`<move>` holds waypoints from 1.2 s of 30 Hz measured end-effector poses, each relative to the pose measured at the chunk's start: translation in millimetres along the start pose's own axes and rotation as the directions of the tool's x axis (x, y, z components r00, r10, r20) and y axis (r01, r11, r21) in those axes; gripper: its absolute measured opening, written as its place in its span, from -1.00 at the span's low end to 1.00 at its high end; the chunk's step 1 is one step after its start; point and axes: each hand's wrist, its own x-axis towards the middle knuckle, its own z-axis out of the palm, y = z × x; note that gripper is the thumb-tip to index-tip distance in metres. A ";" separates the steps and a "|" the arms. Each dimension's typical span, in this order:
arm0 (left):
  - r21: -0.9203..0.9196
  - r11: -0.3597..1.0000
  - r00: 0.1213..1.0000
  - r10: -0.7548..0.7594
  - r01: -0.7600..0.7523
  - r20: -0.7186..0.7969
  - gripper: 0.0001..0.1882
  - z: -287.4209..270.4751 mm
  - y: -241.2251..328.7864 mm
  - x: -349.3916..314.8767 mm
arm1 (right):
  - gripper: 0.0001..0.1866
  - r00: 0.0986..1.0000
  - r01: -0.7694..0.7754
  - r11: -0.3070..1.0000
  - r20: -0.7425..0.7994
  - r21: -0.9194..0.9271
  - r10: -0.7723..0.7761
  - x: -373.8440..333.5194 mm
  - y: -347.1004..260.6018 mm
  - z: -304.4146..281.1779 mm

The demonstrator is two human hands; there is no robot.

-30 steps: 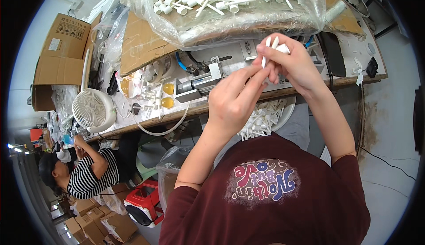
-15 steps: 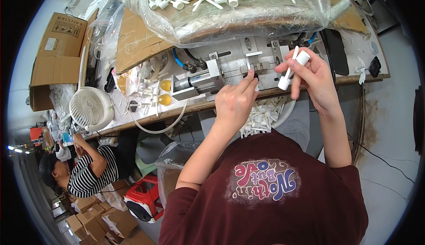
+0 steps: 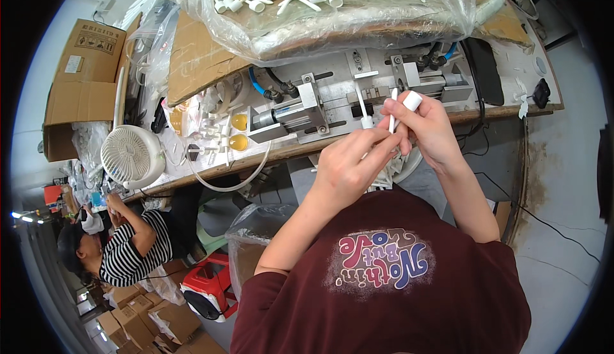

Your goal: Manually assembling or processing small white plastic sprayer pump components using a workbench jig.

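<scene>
My right hand is closed on two white capped sticks, each a thin rod with a cylindrical cap. One cap stands up between its thumb and fingers; beside it a slim white rod points away from me. The fingers of my left hand are pinched at the near end of that rod, touching my right fingertips; the rod's own cap is hidden there. Just beyond my left knuckles another white capped stick lies over the middle of the metal clamping fixture, cap toward me.
A plastic-lined cardboard tray heaped with white capped sticks sits at the back. A white fan, yellow round pieces and tubing are at left, a dark phone at right. Another person works at far left.
My right hand has come left and toward me with its sticks. My left hand has drawn back from the fixture to meet it, uncovering the capped stick there.
</scene>
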 end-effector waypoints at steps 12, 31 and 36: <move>0.365 0.917 0.982 -0.186 0.159 0.041 -0.70 24.8 -29.0 -23.6 | -0.61 0.949 0.313 0.946 0.006 0.083 -0.315 -11.6 -11.2 -9.6; 0.198 0.965 0.976 -0.139 0.172 -0.170 -0.70 -50.3 -44.7 61.6 | -0.69 0.706 0.554 0.136 0.378 -0.821 -0.600 -25.9 19.0 -3.4; 0.415 0.909 0.958 0.074 0.050 -0.277 -0.79 -55.6 -90.2 111.6 | -0.72 0.663 0.528 -0.159 0.523 -0.834 -0.536 -4.5 40.5 7.4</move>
